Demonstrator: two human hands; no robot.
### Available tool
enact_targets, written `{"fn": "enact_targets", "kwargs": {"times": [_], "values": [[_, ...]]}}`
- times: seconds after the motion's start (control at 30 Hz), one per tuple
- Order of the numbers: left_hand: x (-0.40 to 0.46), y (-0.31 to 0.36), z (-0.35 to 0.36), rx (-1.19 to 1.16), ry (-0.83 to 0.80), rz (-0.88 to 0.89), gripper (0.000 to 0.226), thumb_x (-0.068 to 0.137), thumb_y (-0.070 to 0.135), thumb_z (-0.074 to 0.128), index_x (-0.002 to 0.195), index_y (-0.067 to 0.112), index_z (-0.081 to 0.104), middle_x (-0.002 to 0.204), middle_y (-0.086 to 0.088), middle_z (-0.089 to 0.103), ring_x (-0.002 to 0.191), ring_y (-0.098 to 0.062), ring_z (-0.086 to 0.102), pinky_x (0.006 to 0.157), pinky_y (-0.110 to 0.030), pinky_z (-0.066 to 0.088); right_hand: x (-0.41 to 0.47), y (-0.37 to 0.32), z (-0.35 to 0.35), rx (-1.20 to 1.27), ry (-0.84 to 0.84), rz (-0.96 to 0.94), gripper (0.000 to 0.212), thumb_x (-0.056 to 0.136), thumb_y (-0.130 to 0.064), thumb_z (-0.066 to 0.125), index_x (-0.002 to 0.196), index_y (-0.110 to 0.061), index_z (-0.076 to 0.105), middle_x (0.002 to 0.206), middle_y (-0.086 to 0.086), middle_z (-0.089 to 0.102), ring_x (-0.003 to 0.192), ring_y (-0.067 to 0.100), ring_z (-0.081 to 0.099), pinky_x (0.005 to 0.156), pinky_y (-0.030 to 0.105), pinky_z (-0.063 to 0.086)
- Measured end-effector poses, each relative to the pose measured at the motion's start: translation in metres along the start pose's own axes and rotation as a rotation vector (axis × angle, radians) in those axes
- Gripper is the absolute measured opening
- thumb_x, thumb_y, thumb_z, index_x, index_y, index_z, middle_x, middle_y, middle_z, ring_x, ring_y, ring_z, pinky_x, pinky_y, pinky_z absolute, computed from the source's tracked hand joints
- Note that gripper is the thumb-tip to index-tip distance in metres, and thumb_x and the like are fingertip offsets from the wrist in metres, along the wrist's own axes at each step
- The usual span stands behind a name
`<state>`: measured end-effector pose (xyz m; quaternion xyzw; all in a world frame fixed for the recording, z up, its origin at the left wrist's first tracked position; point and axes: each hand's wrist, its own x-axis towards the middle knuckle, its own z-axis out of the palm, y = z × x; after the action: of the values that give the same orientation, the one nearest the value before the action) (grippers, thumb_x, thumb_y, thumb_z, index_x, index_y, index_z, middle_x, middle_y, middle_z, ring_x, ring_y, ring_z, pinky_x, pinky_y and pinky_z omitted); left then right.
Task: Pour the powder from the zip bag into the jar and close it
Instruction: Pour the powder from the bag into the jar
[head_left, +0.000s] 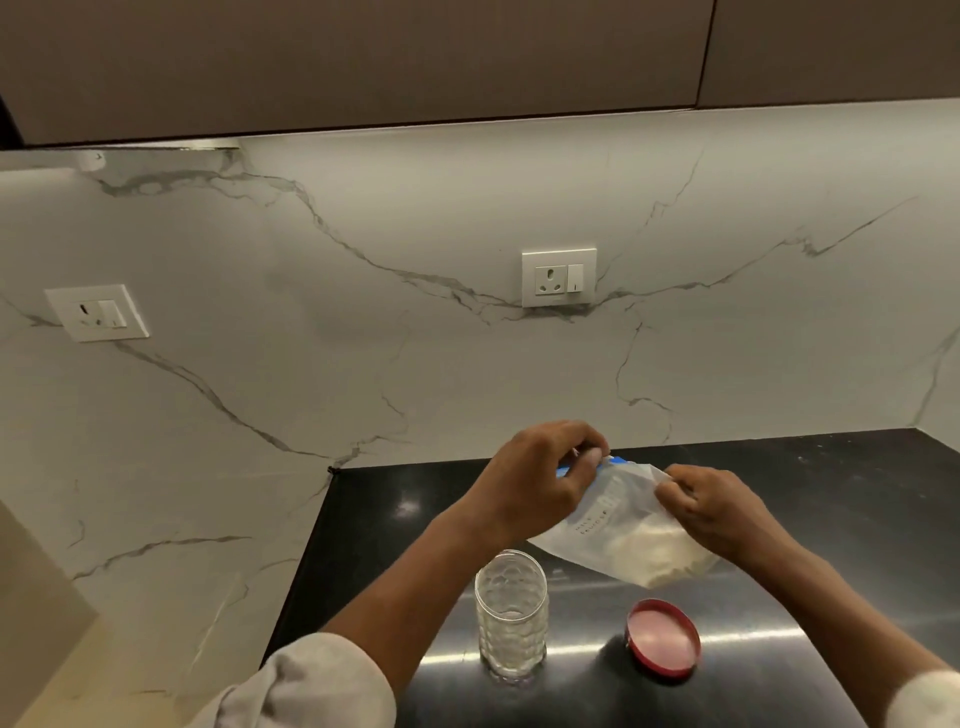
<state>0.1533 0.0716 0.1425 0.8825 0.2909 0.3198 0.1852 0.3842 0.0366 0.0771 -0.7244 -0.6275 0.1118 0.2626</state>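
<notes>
A clear zip bag (621, 525) with a blue zip strip and pale powder in its lower part is held above the black counter (831, 499). My left hand (540, 480) pinches the blue zip end at the bag's top left. My right hand (717, 506) grips the bag's right edge. A textured glass jar (511, 613) stands upright and uncovered on the counter just below the bag. Its red lid (663, 637) lies upside down to the jar's right.
A white marble backsplash (363, 312) rises behind the counter and wraps the left side, with two wall sockets (559, 277) (96, 312). Dark cabinets (363, 62) hang overhead. The counter's left edge runs near the jar.
</notes>
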Motion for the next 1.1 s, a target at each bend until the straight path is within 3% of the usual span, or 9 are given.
{"fn": "enact_targets", "kwargs": {"times": [0.1,0.2,0.33,0.47,0.6,0.77,0.87,1.0,1.1], "values": [[-0.002,0.002,0.007,0.070,-0.058,0.061,0.033,0.090,0.040,0.061,0.110,0.013,0.065,0.102,-0.001,0.070,0.087,-0.011,0.061,0.078,-0.018,0.051,0.002,-0.001,0.004,0.069,-0.040,-0.003,0.023,0.092,-0.029,0.049,0.074,-0.020,0.061,0.069,0.000,0.064,0.061,0.018,0.062,0.056,0.031,0.052],[-0.001,0.003,0.012,0.172,0.003,0.079,0.024,0.092,0.030,0.062,0.106,0.011,0.067,0.100,-0.005,0.072,0.086,-0.017,0.063,0.082,-0.028,0.053,0.001,0.001,0.007,0.163,-0.080,0.001,0.023,0.093,-0.026,0.051,0.074,-0.020,0.062,0.071,0.000,0.064,0.062,0.016,0.063,0.055,0.023,0.050],[0.006,0.009,0.017,0.111,0.076,0.049,0.020,0.093,0.026,0.060,0.100,0.009,0.069,0.095,-0.006,0.073,0.081,-0.017,0.064,0.077,-0.026,0.053,-0.007,0.010,0.010,0.305,-0.102,0.004,0.023,0.095,-0.021,0.050,0.079,-0.013,0.064,0.075,0.006,0.065,0.067,0.021,0.063,0.058,0.023,0.050],[0.019,0.017,0.019,0.069,0.106,0.049,0.019,0.093,0.024,0.061,0.098,0.009,0.070,0.090,-0.006,0.073,0.077,-0.017,0.065,0.075,-0.031,0.057,-0.027,0.023,0.017,0.493,-0.034,0.024,0.017,0.092,-0.030,0.055,0.087,-0.019,0.067,0.079,0.004,0.067,0.069,0.019,0.065,0.059,0.023,0.052],[0.032,0.026,0.020,0.090,0.090,0.053,0.020,0.094,0.023,0.059,0.099,0.008,0.071,0.087,-0.008,0.074,0.073,-0.020,0.066,0.073,-0.037,0.058,-0.047,0.037,0.030,0.775,-0.054,0.227,0.027,0.078,-0.046,0.064,0.091,-0.024,0.072,0.084,0.001,0.073,0.074,0.020,0.070,0.059,0.029,0.057],[0.040,0.033,0.018,0.119,0.124,0.040,0.020,0.094,0.023,0.057,0.093,0.008,0.070,0.076,-0.009,0.070,0.064,-0.022,0.061,0.065,-0.034,0.056,-0.060,0.051,0.046,1.097,-0.140,0.405,0.029,0.074,-0.031,0.072,0.102,-0.022,0.072,0.100,0.009,0.074,0.091,0.034,0.069,0.073,0.048,0.059],[0.040,0.028,0.014,0.127,0.128,0.000,0.021,0.093,0.024,0.057,0.086,0.008,0.068,0.072,-0.008,0.067,0.063,-0.023,0.060,0.063,-0.035,0.054,-0.060,0.049,0.045,1.093,-0.012,0.423,0.023,0.074,-0.026,0.070,0.093,-0.014,0.076,0.094,0.015,0.073,0.086,0.035,0.068,0.066,0.045,0.059],[0.037,0.011,0.004,0.150,0.094,-0.091,0.023,0.093,0.026,0.055,0.080,0.009,0.062,0.070,-0.008,0.064,0.065,-0.027,0.058,0.064,-0.039,0.053,-0.051,0.040,0.030,0.903,0.169,0.315,0.013,0.080,-0.023,0.065,0.081,-0.019,0.078,0.083,0.011,0.073,0.075,0.029,0.063,0.056,0.039,0.054],[0.032,-0.002,-0.004,0.093,0.090,-0.157,0.023,0.093,0.026,0.057,0.081,0.007,0.063,0.073,-0.009,0.068,0.067,-0.028,0.062,0.066,-0.039,0.053,-0.043,0.036,0.009,0.746,0.246,0.217,0.016,0.076,-0.031,0.066,0.080,-0.020,0.077,0.059,0.007,0.067,0.051,0.015,0.055,0.042,0.024,0.046]]}}
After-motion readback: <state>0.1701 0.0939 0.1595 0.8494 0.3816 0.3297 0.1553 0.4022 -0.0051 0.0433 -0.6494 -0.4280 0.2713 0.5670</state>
